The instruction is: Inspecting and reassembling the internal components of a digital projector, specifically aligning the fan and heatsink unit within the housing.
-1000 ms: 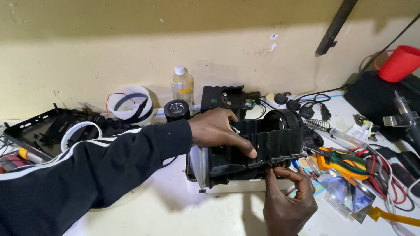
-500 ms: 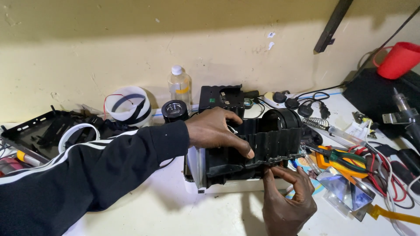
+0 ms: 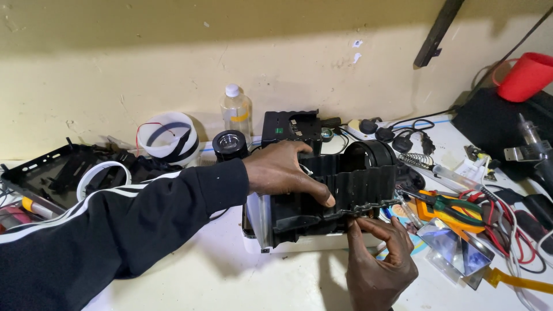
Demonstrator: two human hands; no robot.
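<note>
Black ribbed plastic housing [image 3: 340, 193], boxy, centre frame on white tabletop [image 3: 230, 276]; long axis left–right. Left hand [image 3: 285, 170] draped over top, fingers clamped on front face. Right hand [image 3: 380, 259] below, pinching lower right edge; nearer that corner.

housing [image 3: 340, 190]: matt black ribbed plastic | bottle [image 3: 236, 112]: clear glossy plastic | cup [image 3: 527, 76]: smooth red plastic | sleeve [image 3: 115, 224]: black cloth | wall [image 3: 173, 63]: rough painted
</note>
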